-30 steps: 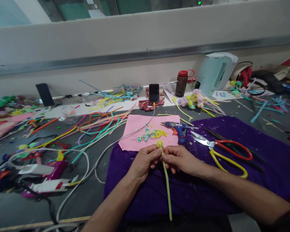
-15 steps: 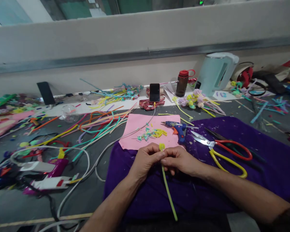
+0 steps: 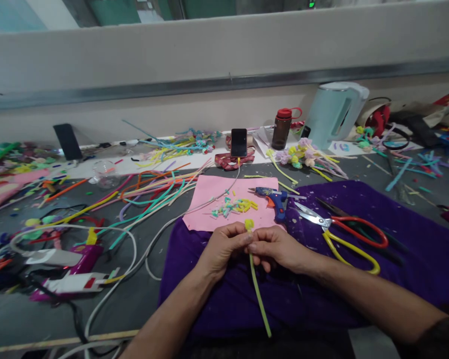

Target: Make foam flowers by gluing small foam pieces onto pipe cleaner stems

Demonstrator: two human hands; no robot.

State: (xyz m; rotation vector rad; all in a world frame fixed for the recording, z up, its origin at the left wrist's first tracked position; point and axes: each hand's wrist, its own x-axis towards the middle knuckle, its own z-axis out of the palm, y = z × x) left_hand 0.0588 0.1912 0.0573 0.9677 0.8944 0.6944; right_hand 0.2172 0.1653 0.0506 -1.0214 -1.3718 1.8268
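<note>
Left hand (image 3: pixel 224 248) and right hand (image 3: pixel 278 248) pressed together fingertip to fingertip above a purple cloth (image 3: pixel 396 229), both pinching the upper end of a yellow-green pipe cleaner (image 3: pixel 257 289). Coiled yellow tip of the stem poking up between the thumbs; rest of the stem hanging down and slightly rightward toward the near edge of the cloth. Just beyond the hands, a pink paper sheet (image 3: pixel 209 199) strewn with short yellow and teal snippets (image 3: pixel 234 206), a white cable crossing its corner. To the right of the sheet, a blue glue gun (image 3: pixel 275 198) lying on its side, then red-handled scissors (image 3: pixel 359 228) and yellow-handled scissors (image 3: pixel 353 252) resting on the cloth, blades toward the gun. Farther back, a black phone (image 3: pixel 239 142) propped upright near the wall, a red-capped bottle (image 3: pixel 282 129) and a pale kettle (image 3: pixel 333 113) to its right, with a cluster of finished pastel flowers (image 3: pixel 301 155) in front of them. To the left, a loose spread of long coloured pipe cleaners (image 3: pixel 153 192) across the grey tabletop (image 3: pixel 142 299), more glue guns and tangled cords near the left edge.
</note>
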